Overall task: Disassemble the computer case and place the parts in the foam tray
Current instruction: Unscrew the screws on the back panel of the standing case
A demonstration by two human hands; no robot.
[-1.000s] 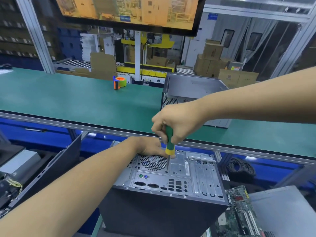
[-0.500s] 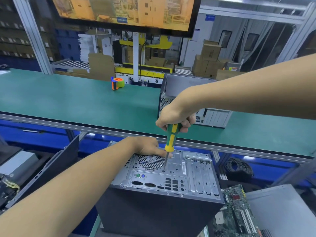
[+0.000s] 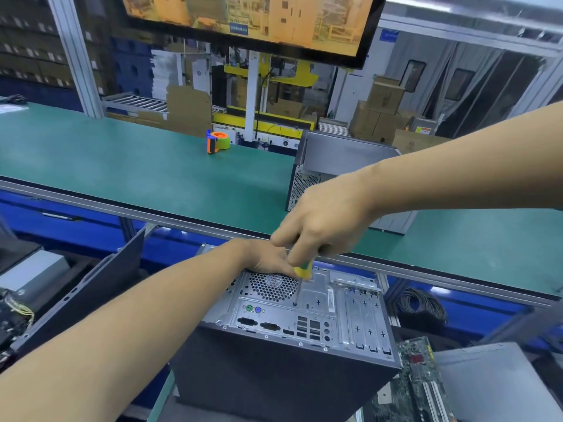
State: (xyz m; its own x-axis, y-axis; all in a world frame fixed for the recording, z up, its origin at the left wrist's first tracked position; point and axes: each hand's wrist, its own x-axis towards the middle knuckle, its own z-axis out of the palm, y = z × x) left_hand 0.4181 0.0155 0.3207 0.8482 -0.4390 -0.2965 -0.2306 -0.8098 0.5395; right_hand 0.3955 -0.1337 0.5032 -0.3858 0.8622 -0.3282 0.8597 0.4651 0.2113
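Fingers of the right hand (image 3: pixel 323 220) had slid lower on the gripped screwdriver (image 3: pixel 301 274), its tip on the computer case (image 3: pixel 304 309) beside the resting left hand (image 3: pixel 268 257).

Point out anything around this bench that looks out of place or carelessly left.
A bare circuit board lies loose at lower right, wedged between the computer case being unscrewed and a grey panel, not in any tray. A dark side panel leans tilted at left. Nothing looks spilled or visibly broken.
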